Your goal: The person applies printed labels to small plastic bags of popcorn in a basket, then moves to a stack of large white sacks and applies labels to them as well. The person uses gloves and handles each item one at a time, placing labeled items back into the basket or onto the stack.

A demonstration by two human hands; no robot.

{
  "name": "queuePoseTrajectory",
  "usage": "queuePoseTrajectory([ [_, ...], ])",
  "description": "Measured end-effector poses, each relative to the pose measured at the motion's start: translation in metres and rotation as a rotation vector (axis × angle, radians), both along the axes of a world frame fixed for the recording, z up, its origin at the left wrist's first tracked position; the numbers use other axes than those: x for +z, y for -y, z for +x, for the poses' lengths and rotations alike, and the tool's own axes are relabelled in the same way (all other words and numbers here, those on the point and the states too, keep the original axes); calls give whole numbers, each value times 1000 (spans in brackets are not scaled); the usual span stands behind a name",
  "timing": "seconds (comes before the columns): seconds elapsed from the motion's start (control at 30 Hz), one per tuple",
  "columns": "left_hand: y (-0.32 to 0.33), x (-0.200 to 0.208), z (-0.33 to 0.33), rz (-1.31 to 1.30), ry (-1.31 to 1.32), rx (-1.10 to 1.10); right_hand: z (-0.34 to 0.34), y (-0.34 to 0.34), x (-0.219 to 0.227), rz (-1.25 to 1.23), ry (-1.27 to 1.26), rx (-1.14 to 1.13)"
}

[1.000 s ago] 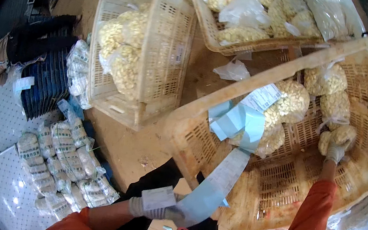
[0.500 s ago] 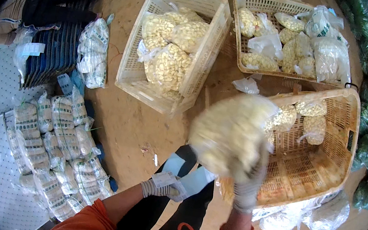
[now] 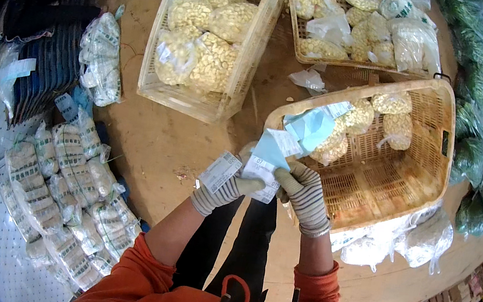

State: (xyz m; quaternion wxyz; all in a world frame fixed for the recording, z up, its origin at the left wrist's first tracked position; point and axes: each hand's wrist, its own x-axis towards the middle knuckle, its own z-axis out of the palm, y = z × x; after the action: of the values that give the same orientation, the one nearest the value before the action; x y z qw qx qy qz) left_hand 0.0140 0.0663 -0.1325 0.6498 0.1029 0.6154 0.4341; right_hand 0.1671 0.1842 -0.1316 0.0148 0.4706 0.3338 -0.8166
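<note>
My left hand (image 3: 224,193), in a striped knit glove, is closed on a light-blue strip of white printed labels (image 3: 269,155). The strip hangs away toward the tan basket (image 3: 382,202) on my right. My right hand (image 3: 307,198), gloved alike, pinches the strip's near end, thumb and fingers together beside the left thumb. A separate white label (image 3: 220,171) sits at the back of my left hand. Clear bags of what look like peeled garlic cloves (image 3: 357,115) lie in the tan basket's far-left part. More such bags (image 3: 214,60) fill the white crate (image 3: 195,104) ahead.
At the far right stands another crate (image 3: 365,64) with bagged cloves and empty plastic bags. Wrapped white packs (image 3: 63,188) are stacked on my left beside a bundled pack (image 3: 101,57). Green bagged goods (image 3: 479,153) line the right edge. Clear bags (image 3: 389,240) lie below the tan basket.
The bag of cloves has left my right hand, which now grips the label strip with my left. Another bag shows at the white crate's near left. The view has shifted, moving the scene up and left.
</note>
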Motion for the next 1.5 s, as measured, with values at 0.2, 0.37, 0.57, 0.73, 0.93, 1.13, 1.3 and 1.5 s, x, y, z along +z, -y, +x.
queuePoseTrajectory([
  [0.2,10,18,3,6,125,-134,15,6,-9,-30,26,-219],
  [0.37,8,22,9,-61,82,-217,25,2,-10,-22,54,-247],
  [0.57,-14,17,15,-167,-152,-448,36,-1,-21,1252,237,-121],
  [0.73,8,-32,40,47,-357,-582,58,-10,-7,866,-94,428],
  [0.93,-11,-14,43,44,-282,-832,173,-36,-141,-42,-123,-309],
  [1.13,35,-63,36,-211,-75,-749,312,-155,-335,986,828,14],
  [1.3,0,-55,43,-473,141,-590,280,-306,-337,1135,1380,327],
  [1.5,-11,-90,43,-526,501,-484,238,-270,-454,1283,1450,244],
])
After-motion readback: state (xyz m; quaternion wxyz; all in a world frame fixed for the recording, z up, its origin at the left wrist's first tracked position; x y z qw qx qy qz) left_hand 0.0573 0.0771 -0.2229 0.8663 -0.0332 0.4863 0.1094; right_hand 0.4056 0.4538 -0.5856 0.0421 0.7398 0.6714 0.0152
